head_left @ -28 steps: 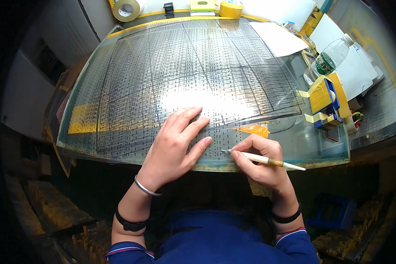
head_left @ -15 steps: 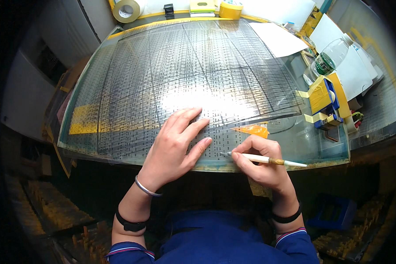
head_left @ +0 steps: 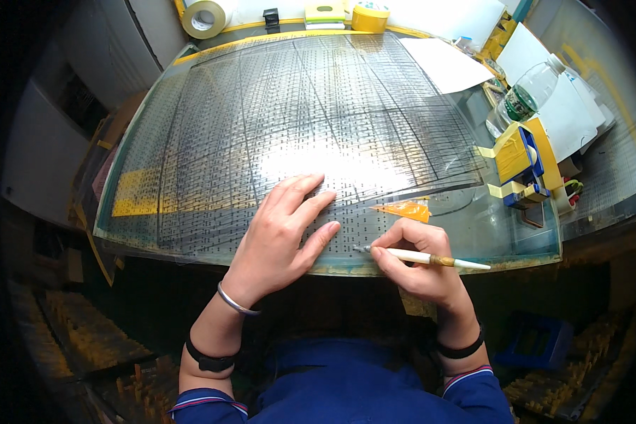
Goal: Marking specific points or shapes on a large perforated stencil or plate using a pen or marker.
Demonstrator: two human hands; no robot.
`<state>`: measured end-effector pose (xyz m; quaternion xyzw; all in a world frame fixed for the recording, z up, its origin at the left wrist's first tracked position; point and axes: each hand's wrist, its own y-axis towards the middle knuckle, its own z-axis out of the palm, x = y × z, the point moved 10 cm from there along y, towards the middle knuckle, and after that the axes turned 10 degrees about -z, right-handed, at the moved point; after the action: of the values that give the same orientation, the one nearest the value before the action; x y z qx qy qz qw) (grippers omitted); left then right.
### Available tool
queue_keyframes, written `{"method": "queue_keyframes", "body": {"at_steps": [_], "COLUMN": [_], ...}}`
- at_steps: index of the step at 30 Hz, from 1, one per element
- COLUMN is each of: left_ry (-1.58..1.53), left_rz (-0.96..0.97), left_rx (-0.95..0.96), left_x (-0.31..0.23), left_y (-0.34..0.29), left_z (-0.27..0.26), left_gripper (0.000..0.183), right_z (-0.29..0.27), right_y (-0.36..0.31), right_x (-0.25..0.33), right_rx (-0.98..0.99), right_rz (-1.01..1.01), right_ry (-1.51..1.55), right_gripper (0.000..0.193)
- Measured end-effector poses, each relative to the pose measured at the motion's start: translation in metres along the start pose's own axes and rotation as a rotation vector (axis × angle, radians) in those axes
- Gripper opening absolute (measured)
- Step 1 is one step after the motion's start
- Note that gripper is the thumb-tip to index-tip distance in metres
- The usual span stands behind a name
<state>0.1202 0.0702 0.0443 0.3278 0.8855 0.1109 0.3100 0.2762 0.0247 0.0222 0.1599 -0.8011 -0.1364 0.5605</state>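
A large see-through film sheet [head_left: 219, 134], printed with rows of small dark dots and crossed by dark lines, covers most of the glass tabletop [head_left: 502, 233]. My left hand [head_left: 279, 230] lies flat on its near part, fingers spread, with nothing in it. To its right, my right hand [head_left: 418, 260] pinches a slim pen-like tool [head_left: 438, 260] with a white and brown handle. The tool's metal tip points left and meets the dotted area near the table's front edge; its exact kind cannot be made out. Just beyond my right hand lies an orange wedge-shaped packet [head_left: 411, 210].
At the right edge stand a blue and yellow tape dispenser [head_left: 523, 166] and a clear plastic bottle [head_left: 526, 99]. White paper [head_left: 449, 65] lies behind. Along the back are a tape roll [head_left: 204, 19] and a yellow round tub [head_left: 371, 17]. A bright glare hides the film's middle.
The tool's back end has dipped slightly toward me, with its tip at nearly the same spot. My left hand has not moved.
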Motion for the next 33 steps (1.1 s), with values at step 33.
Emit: {"method": "queue_keyframes", "body": {"at_steps": [33], "left_ry": [-0.015], "left_rz": [-0.038], "left_rx": [0.026], "left_x": [0.0027], "left_y": [-0.0002], "left_z": [0.0010], "left_gripper": [0.039], "right_z": [0.0012], "right_y": [0.0005], "right_x": [0.0016], "right_rx": [0.022], "right_rz": [-0.015], "right_ry": [-0.018], "right_gripper": [0.008]}}
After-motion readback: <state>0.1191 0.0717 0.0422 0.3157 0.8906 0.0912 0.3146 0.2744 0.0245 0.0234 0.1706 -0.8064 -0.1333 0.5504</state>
